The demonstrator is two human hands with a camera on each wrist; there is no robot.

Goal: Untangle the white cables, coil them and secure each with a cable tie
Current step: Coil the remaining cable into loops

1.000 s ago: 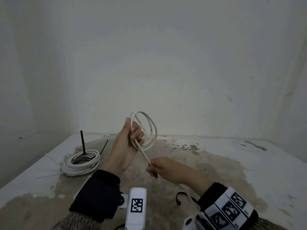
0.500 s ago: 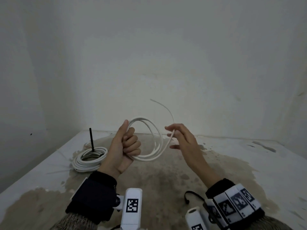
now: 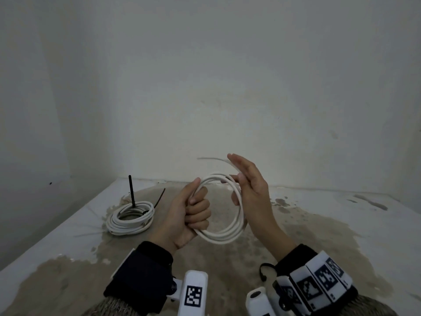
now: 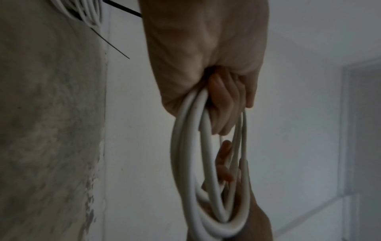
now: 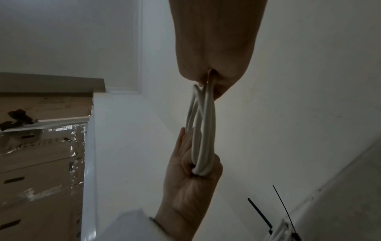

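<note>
My left hand (image 3: 197,209) is raised above the table and grips the left side of a loose coil of white cable (image 3: 224,237). My right hand (image 3: 245,185) is at the coil's right side, with the fingers mostly straight and the thumb pinching the strands against them. The cable's free end (image 3: 213,158) sticks out to the left behind the fingertips. In the left wrist view the coil (image 4: 184,163) hangs from my fist. In the right wrist view the strands (image 5: 203,130) run between both hands. A second white coil (image 3: 129,218) lies on the table, bound with a black cable tie (image 3: 131,190).
The stained table (image 3: 319,236) sits in a corner, with walls behind and to the left. A loose black cable tie (image 3: 264,269) lies near my right wrist. The tied coil's tie tails (image 5: 259,212) stick upward. Cardboard boxes (image 5: 41,163) show in the right wrist view.
My right hand swung the free cable from low in front up and round to the coil's right side, adding a loop. The left hand kept its grip and the coil grew wider.
</note>
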